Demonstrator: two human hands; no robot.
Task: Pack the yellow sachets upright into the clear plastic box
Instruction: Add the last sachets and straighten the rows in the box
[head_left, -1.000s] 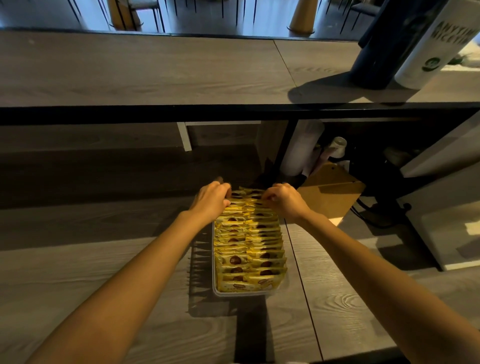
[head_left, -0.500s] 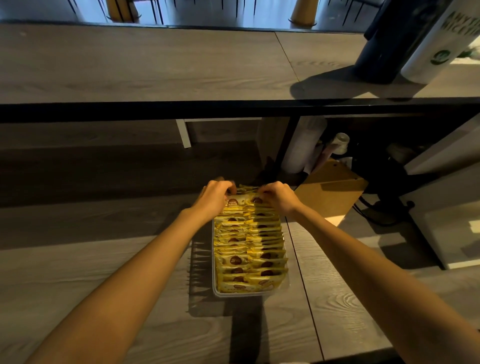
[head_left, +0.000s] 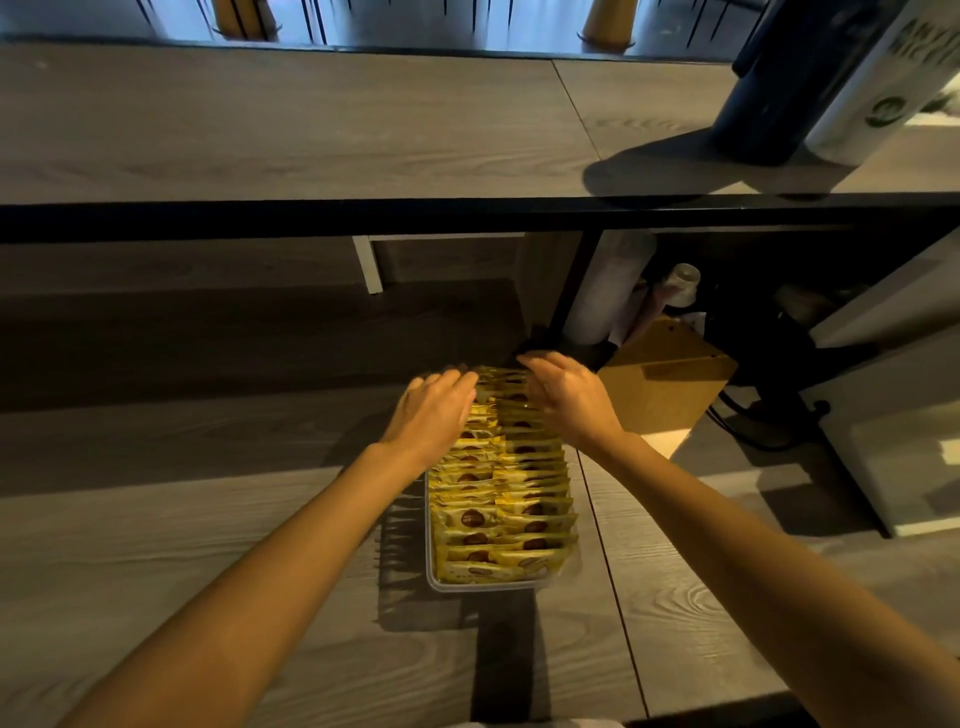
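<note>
Wooden counter (head_left: 208, 545), clear box (head_left: 488, 587) lengthwise away, sachets (head_left: 498, 519) crosswise

Dim warm light from the far right throws shadows leftward over the tabletop (head_left: 156, 545), and the wide-angle edges bow.

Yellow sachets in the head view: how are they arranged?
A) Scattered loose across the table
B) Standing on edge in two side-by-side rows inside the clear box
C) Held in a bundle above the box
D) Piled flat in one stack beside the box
B: the yellow sachets stand on edge in two side-by-side rows that fill the clear plastic box from its near end to its far end.
</note>
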